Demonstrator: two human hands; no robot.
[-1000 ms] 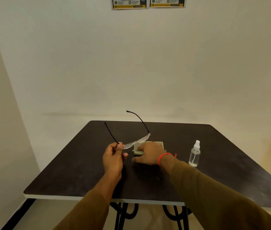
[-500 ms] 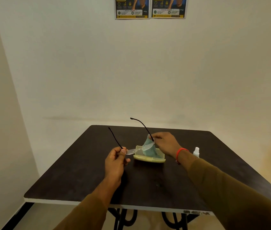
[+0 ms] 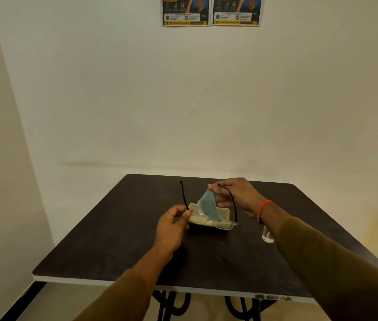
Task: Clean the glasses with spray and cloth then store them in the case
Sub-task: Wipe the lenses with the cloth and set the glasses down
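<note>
My left hand (image 3: 173, 225) pinches the glasses (image 3: 223, 224) at the left corner of the frame, holding them above the dark table (image 3: 118, 246) with both black arms pointing up and away. The clear lenses hang just in front of the open pale-yellow case (image 3: 223, 213) lying mid-table. My right hand (image 3: 236, 195) holds a grey-blue cloth (image 3: 207, 205) by its top corner, so it dangles over the case behind the lenses. The spray bottle (image 3: 267, 237) stands to the right, mostly hidden behind my right forearm.
The table's front edge (image 3: 137, 282) runs white below my forearms, with black curved legs under it. A pale wall stands behind, with two posters (image 3: 211, 11) high up. Bare tabletop lies to the left and in front of the case.
My right hand has lifted the cloth out of the case and higher. My left hand has tilted the glasses so the lenses dropped lower and to the right.
</note>
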